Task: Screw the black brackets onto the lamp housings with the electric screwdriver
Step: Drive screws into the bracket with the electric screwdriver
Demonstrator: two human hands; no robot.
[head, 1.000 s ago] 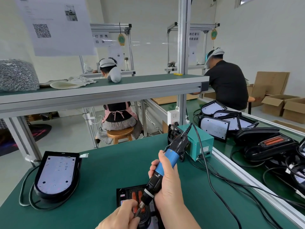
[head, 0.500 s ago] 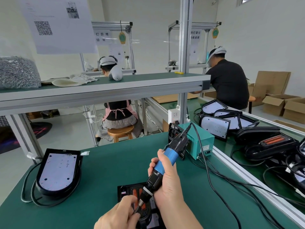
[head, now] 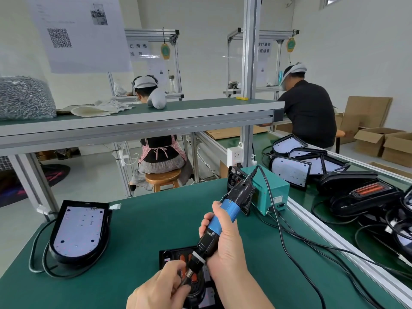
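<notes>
The right hand (head: 225, 248) wraps its fingers (head: 206, 223) round the screwdriver (head: 225, 214) tilted over the housing (head: 169, 255); the left hand (head: 160, 288), risen over the last second, pinches the bit (head: 186, 278), probably seating a screw.

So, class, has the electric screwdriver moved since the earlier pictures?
No: the electric screwdriver still leans toward the teal box, tip over the same lamp housing.

Head camera looks forward and down, close over the workbench (head: 138, 230).
</notes>
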